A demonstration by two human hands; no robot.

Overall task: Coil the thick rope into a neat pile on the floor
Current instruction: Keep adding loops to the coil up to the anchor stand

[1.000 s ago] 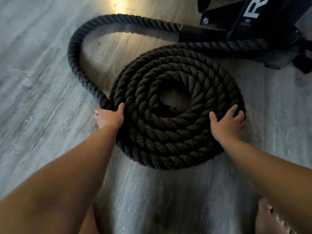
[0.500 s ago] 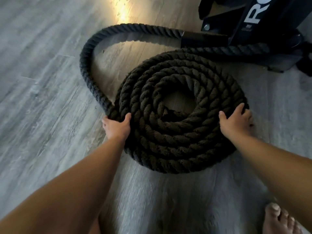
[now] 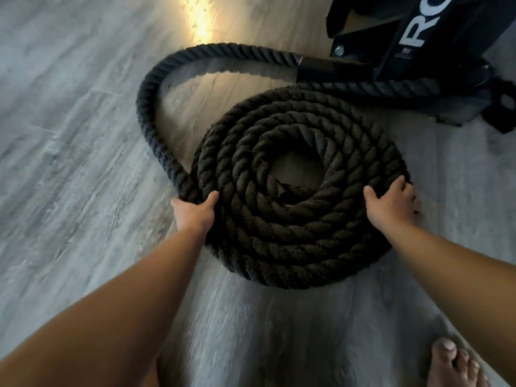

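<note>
Your rope (image 3: 301, 227) is mostly coiled flat, left hand (image 3: 194, 215) and right hand (image 3: 391, 203) each gripping its outer turn, but one loose loop (image 3: 152, 113) is yet to be laid around it.

Coiled rope (image 3: 301, 247) on floor (image 3: 69, 163), left hand (image 3: 194, 212), right hand (image 3: 391, 203) holding its edges

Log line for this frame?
rope coil: flat spiral | left hand: grips left edge | right hand: grips right edge | loose tail: uncoiled
</note>
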